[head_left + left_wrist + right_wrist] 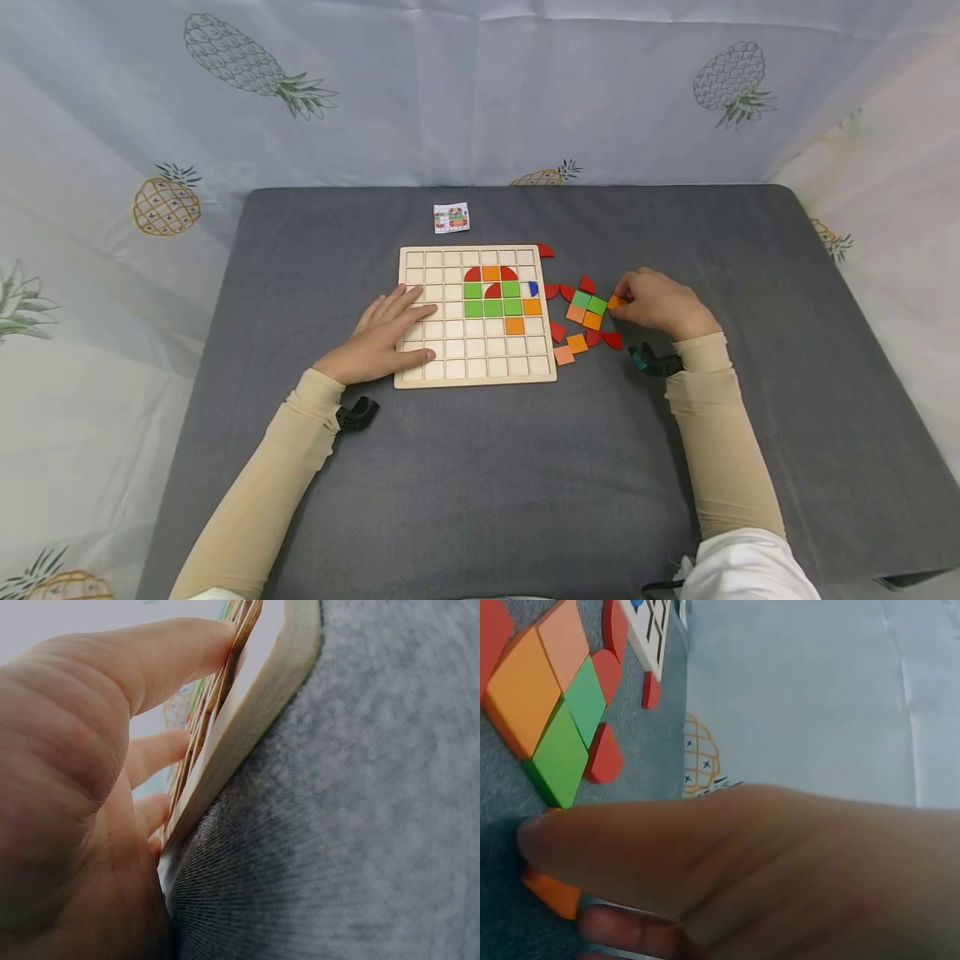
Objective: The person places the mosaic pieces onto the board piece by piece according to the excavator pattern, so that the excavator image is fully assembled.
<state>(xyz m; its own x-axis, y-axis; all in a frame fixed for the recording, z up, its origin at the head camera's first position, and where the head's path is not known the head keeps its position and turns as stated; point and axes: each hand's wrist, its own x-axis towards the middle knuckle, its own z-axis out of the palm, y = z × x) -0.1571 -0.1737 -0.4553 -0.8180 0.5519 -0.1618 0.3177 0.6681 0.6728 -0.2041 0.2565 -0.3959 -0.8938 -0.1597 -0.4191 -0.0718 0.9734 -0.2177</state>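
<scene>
My left hand [377,340] rests with fingers spread on the left side of a wooden grid board [476,382]. In the left wrist view, the thumb [180,646] touches the board close to its edge. Green squares, orange squares, red quarter-circles and a blue piece [533,288] sit on the board's right half. Right of the board, my right hand [663,305] pinches an orange square tile [617,302] between thumb and fingers. The thumb covers part of that orange tile [553,894] in the right wrist view. Beside it lie two green tiles [597,305] against two orange ones [592,321].
Several red quarter-circles [612,341] and loose orange squares [577,343] are scattered right of the board. A small picture card [452,217] lies behind it. All stand on a grey table [480,467] before a pineapple-print curtain [450,92].
</scene>
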